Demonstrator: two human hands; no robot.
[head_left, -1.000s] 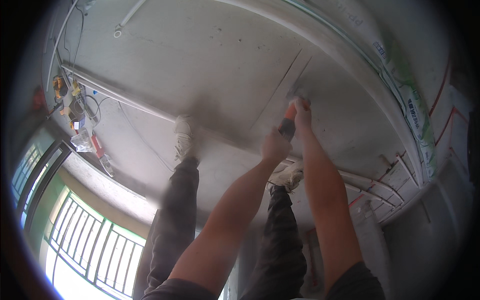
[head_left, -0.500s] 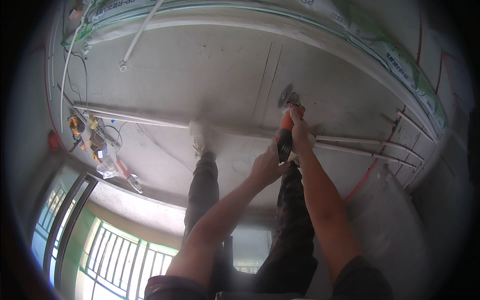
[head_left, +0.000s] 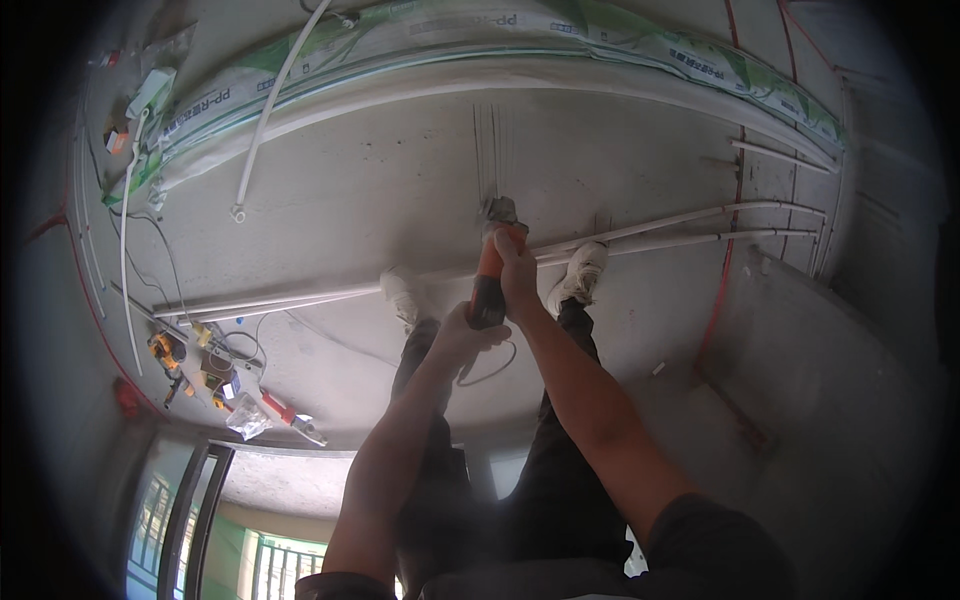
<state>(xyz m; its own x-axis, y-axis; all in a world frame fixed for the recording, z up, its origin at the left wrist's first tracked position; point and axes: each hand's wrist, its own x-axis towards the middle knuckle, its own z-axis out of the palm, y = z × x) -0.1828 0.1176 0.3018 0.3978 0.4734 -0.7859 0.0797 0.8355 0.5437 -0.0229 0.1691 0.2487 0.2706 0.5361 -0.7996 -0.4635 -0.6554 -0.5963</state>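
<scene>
Both my hands hold an orange and black angle grinder over the grey floor. My left hand is closed round its black rear end, where a cord loops down. Further forward, my right hand grips the orange body. The metal head points away from me at the near end of several thin parallel lines in the floor. Its disc is hard to make out, and I cannot tell whether it touches the floor.
White pipes run across the floor by my shoes. Long plastic-wrapped pipes lie beyond. At left are a yellow power tool, a red-handled tool, a clear plastic bag and cables. A window door stands behind them.
The view has swung to the right. The grinder's head has come to the near end of the floor lines, and its disc, plainly visible before, now barely shows. Both hands keep their hold.
</scene>
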